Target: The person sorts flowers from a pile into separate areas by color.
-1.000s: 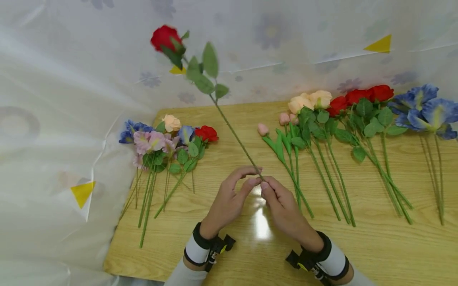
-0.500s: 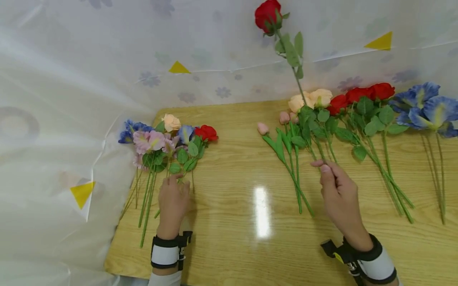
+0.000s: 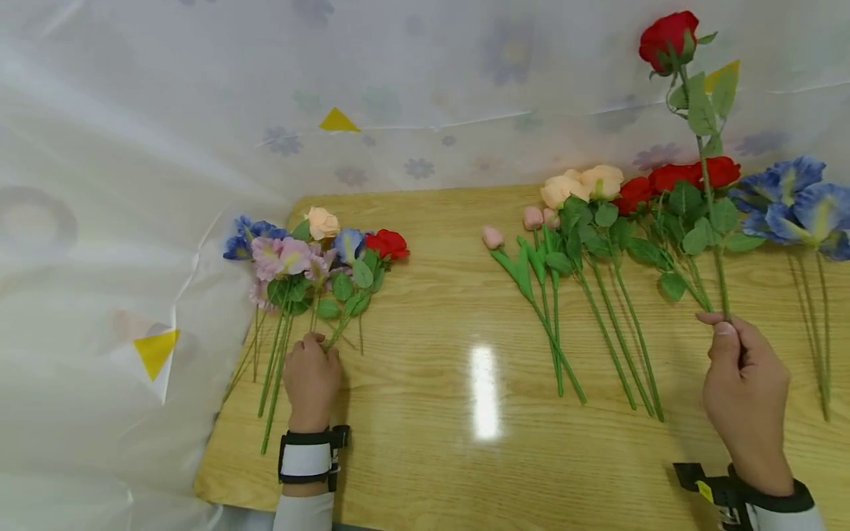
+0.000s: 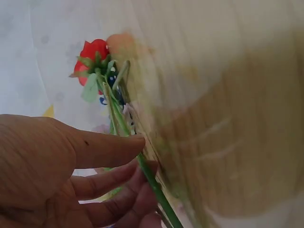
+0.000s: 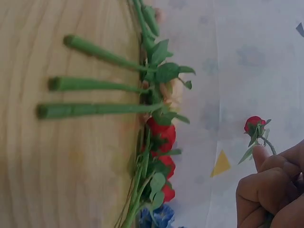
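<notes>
My right hand (image 3: 727, 328) pinches the lower stem of a single red rose (image 3: 667, 38) and holds it upright above the right side of the wooden table (image 3: 465, 442). The right wrist view shows the same bloom (image 5: 254, 124) past my curled fingers (image 5: 266, 190). My left hand (image 3: 315, 345) lies at the table's left on the stems of a mixed bunch (image 3: 312, 251) of blue, pink, peach and red flowers. In the left wrist view my thumb and fingers (image 4: 128, 156) close round a green stem (image 4: 154, 183) of that bunch.
Sorted flowers lie in a row at the back right: pink buds (image 3: 524, 221), peach roses (image 3: 584, 184), red roses (image 3: 684, 177), blue irises (image 3: 797, 199). A white floral sheet (image 3: 133, 147) hangs behind and to the left of the table.
Both hands held the rose stem at the table's middle. My left hand let go and moved onto the left bunch's stems, while my right hand carried the rose rightward.
</notes>
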The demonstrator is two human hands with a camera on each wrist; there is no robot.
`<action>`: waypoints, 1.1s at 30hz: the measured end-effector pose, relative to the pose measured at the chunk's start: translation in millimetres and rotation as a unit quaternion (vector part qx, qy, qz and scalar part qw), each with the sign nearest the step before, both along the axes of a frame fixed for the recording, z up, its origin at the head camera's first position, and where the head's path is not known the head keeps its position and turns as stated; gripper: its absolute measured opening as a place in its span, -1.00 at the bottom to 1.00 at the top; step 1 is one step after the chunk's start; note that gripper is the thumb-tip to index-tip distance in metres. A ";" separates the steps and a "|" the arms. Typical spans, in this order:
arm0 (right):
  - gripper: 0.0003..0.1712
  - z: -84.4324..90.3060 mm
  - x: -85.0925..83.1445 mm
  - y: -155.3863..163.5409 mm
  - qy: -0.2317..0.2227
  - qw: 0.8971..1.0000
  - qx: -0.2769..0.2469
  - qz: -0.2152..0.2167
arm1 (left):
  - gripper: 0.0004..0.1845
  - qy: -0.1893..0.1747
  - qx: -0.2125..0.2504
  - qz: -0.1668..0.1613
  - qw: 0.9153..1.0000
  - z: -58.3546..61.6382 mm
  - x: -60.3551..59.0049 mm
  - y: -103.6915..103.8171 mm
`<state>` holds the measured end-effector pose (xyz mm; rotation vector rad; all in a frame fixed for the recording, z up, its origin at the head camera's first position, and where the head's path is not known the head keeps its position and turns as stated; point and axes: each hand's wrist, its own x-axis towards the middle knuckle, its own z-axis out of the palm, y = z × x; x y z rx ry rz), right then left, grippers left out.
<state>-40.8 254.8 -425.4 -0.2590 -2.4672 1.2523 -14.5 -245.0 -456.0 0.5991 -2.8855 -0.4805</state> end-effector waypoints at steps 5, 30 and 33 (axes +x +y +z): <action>-0.51 -9.1 4.0 20.4 -0.032 0.997 0.056 -0.036 | -0.92 0.062 -0.042 -0.030 0.997 -2.5 -1.0 -1.2; -0.43 -28.0 6.1 42.0 -0.154 0.971 0.181 -0.023 | -0.65 0.231 0.154 -0.025 0.960 17.4 -6.7 11.0; -0.46 -27.3 7.7 44.2 -0.175 0.966 0.188 -0.005 | -0.64 0.249 0.167 -0.026 0.953 20.4 -8.1 13.3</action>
